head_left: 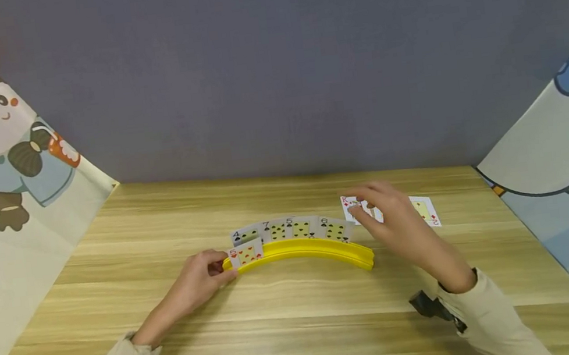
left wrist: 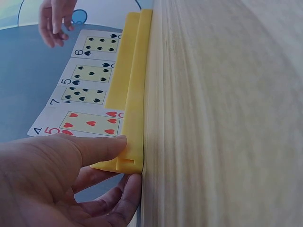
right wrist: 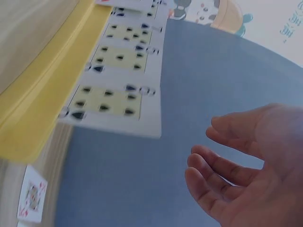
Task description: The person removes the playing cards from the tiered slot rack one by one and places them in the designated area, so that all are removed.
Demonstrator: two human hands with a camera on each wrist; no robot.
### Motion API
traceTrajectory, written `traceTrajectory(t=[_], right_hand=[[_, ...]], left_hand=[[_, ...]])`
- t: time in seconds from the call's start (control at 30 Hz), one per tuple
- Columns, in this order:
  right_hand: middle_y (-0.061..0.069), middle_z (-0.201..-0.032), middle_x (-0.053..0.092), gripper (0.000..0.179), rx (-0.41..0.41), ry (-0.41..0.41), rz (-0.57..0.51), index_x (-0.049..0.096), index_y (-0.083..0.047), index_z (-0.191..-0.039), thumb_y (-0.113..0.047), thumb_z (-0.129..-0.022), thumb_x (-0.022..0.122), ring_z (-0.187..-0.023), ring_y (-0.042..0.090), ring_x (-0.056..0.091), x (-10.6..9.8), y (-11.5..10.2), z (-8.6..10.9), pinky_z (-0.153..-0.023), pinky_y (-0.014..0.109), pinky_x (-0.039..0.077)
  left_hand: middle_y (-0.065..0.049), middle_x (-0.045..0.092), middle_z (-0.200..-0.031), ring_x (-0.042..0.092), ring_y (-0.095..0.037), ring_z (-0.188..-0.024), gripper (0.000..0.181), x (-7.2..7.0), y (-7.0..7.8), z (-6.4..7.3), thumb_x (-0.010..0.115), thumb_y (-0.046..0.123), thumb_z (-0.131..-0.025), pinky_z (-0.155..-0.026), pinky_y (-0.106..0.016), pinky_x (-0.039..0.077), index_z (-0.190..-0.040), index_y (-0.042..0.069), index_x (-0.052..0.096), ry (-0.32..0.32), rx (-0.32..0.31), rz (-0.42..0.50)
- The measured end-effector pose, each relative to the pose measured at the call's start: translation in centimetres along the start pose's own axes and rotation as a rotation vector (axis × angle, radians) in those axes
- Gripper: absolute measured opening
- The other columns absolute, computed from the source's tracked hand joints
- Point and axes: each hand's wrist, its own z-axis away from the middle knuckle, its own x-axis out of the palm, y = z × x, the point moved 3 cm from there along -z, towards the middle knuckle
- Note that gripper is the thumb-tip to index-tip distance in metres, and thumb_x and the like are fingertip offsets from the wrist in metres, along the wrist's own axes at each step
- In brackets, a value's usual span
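On a wood-grain table (head_left: pixel 301 328), a left hand (head_left: pixel 198 282) pinches a curved yellow card holder (head_left: pixel 298 249) bearing four spades (head_left: pixel 301 229) and a five of hearts (head_left: pixel 247 254), while the right hand (head_left: pixel 397 223), fingers parted and bent, hovers nearby.

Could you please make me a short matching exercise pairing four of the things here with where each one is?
Things
1. Five of hearts
2. Six of spades
3. King of diamonds
4. Yellow card holder

Places
A. Flat on the table, partly hidden by the right hand in the head view
B. Gripped at one end by the left hand
C. In front of the four of spades
D. Rightmost card in the holder

Pairs: 1-C; 2-D; 3-A; 4-B
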Motion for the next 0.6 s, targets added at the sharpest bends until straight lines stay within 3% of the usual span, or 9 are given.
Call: traceTrajectory(t=[0.37, 0.6], right_hand=[[0.006, -0.120, 0.064, 0.027, -0.077, -0.071, -0.049, 0.067, -0.008, -0.122, -0.011, -0.095, 0.068, -0.113, 0.022, 0.057, 2.3, -3.8, -1.4, -0.089, 0.041, 0.051], [0.004, -0.119, 0.064, 0.027, -0.111, -0.123, -0.064, 0.067, -0.008, -0.122, -0.009, -0.095, 0.068, -0.112, 0.019, 0.056, 4.5, -5.5, -2.2, -0.091, 0.038, 0.051]], left_hand=[[-0.009, 0.066, -0.093, 0.061, -0.013, -0.076, 0.025, 0.0, 0.0, 0.0, 0.078, 0.005, -0.085, -0.065, -0.021, 0.055, -0.106, -0.005, 0.072, 0.002, 0.016, 0.000], [-0.010, 0.066, -0.094, 0.062, -0.013, -0.077, 0.024, 0.0, 0.0, 0.0, 0.078, 0.005, -0.085, -0.066, -0.021, 0.055, -0.106, -0.004, 0.072, 0.002, 0.028, 0.001]])
